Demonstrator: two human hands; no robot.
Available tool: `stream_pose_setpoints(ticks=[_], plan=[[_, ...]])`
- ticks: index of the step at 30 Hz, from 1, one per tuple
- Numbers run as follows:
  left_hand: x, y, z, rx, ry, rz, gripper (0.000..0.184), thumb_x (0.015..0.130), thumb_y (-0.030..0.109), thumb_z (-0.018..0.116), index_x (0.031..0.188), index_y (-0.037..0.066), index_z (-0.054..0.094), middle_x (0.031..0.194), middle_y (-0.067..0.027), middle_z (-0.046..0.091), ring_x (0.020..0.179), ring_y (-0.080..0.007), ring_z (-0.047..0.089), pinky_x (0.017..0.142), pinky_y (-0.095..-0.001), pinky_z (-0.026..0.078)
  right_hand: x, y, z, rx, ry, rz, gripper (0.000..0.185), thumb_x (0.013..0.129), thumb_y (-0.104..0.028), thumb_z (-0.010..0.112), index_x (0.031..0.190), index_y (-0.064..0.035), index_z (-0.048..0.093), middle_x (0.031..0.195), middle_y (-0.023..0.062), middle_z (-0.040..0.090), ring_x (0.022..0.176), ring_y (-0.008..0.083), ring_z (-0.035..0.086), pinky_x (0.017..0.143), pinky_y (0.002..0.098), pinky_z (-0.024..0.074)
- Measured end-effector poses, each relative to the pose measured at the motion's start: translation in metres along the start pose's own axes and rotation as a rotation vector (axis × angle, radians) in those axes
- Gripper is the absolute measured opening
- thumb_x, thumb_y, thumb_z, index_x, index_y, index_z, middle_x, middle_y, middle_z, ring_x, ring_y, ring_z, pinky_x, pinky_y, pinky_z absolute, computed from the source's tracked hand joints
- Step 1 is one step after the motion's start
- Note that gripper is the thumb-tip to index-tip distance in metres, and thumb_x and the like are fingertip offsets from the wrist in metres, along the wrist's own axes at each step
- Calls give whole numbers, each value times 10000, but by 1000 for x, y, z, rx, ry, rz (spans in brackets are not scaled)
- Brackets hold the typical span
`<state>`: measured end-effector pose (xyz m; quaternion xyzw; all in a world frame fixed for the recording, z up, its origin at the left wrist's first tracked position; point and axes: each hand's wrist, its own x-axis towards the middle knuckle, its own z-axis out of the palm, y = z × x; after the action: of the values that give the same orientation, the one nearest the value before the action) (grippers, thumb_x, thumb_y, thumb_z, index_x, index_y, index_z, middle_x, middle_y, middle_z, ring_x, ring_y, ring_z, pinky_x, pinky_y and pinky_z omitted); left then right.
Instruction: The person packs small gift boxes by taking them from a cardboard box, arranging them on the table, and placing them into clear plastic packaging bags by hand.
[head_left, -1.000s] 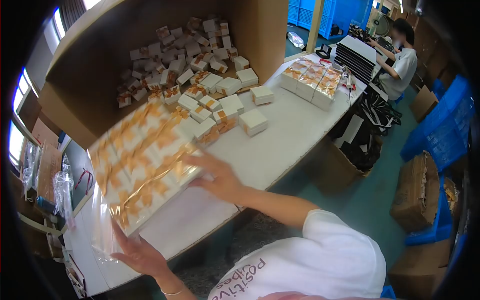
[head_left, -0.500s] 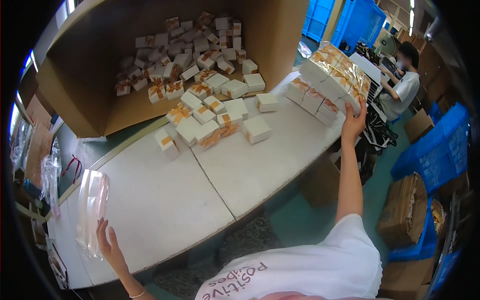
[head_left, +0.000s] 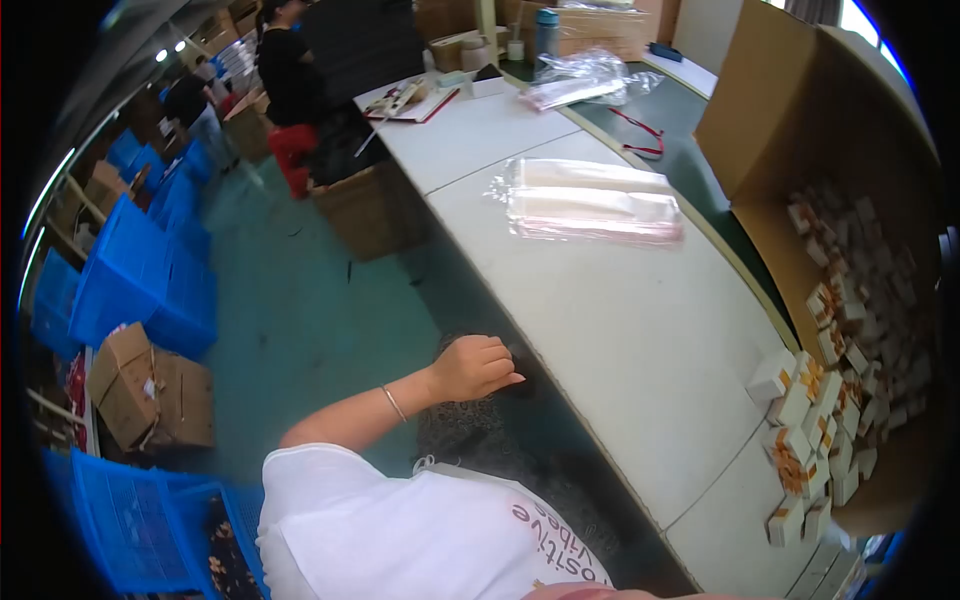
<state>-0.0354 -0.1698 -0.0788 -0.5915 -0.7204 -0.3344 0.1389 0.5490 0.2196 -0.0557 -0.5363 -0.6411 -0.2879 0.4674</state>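
Note:
My left hand [head_left: 478, 368], a bracelet on its wrist, is in front of the table's near edge, apart from the tabletop. Its fingers are curled in, and nothing shows sticking out of them. Out of view is my right hand. On the white table [head_left: 600, 330] lies a stack of clear plastic bags [head_left: 595, 203], beyond my left hand. Small white gift boxes with gold-orange ribbon bows [head_left: 795, 460] are piled at the right. Many more spill inside a large cardboard box [head_left: 765, 110] lying on its side there.
A blue bottle [head_left: 546, 35], more crumpled plastic [head_left: 590, 80] and a red cord [head_left: 640, 135] lie toward the back. A person in black [head_left: 285, 65] stands beyond the table. Blue crates [head_left: 145, 285] and a torn carton [head_left: 150, 390] line the left floor.
My view has swung left along the table. My left hand has moved away from the plastic bags and its fingers have curled. My right hand and the wrapped block of boxes have left view.

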Motion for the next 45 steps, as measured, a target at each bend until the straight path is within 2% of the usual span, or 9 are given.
stream_pose_setpoints(ticks=[4,5,8,13,16,23,33,39,45], plan=[[42,-42,-14,39,321,-183,133,780,70,758,794,50,627,794,-87,618,717,-265,593,617,-356,482,-47,-166,-10,632,-406,-257,270,943,-64,537,1195,6,602,974,112,654,912,310,624,777,396,506],[64,-57,-17,45,361,-234,125,774,38,767,817,52,651,811,-74,630,718,-240,588,613,-333,477,-36,-203,-25,745,-639,-508,201,930,-63,572,1096,48,595,1017,195,606,970,292,588,818,412,487],[120,-121,4,-48,261,-294,85,802,108,750,856,62,704,843,-86,637,800,-258,595,691,-360,485,-42,-267,-25,974,-980,-355,89,907,-38,608,966,19,644,840,103,614,743,221,559,659,319,442],[180,-203,64,-111,137,-310,146,785,209,764,872,94,740,895,-94,651,908,-269,605,804,-376,506,-49,-282,-10,1005,-1107,-144,101,924,-76,606,898,14,645,785,77,620,696,168,563,638,268,445],[197,-223,75,-9,27,-580,275,691,311,809,873,112,761,929,-96,662,933,-261,625,840,-357,517,-56,-278,-10,1060,-1013,-38,87,908,-70,637,879,7,663,718,50,586,611,122,511,559,253,397],[232,-252,57,-223,-182,-898,244,824,291,729,891,60,764,854,-113,733,776,-214,683,746,-340,526,-54,-280,-10,1024,-1062,24,79,900,-66,648,879,8,669,710,56,589,621,128,543,581,255,432],[332,-238,-29,173,505,-566,311,903,371,650,854,80,749,857,-129,711,802,-302,677,688,-417,508,-59,-274,-6,1055,-1059,33,90,891,-83,660,876,4,673,706,73,597,616,151,552,586,269,441],[336,-138,-55,130,659,-16,235,939,251,652,895,21,660,763,-128,649,681,-241,624,621,-340,471,-56,-278,-11,1041,-1030,-2,90,884,-86,664,874,3,672,707,82,600,621,169,556,592,281,446],[275,-30,-48,-26,503,30,192,951,215,623,878,41,585,796,-119,656,676,-324,627,609,-366,493,-56,-283,-11,1017,-1002,-64,84,877,-85,668,885,-2,671,754,87,615,639,200,578,597,297,462]])
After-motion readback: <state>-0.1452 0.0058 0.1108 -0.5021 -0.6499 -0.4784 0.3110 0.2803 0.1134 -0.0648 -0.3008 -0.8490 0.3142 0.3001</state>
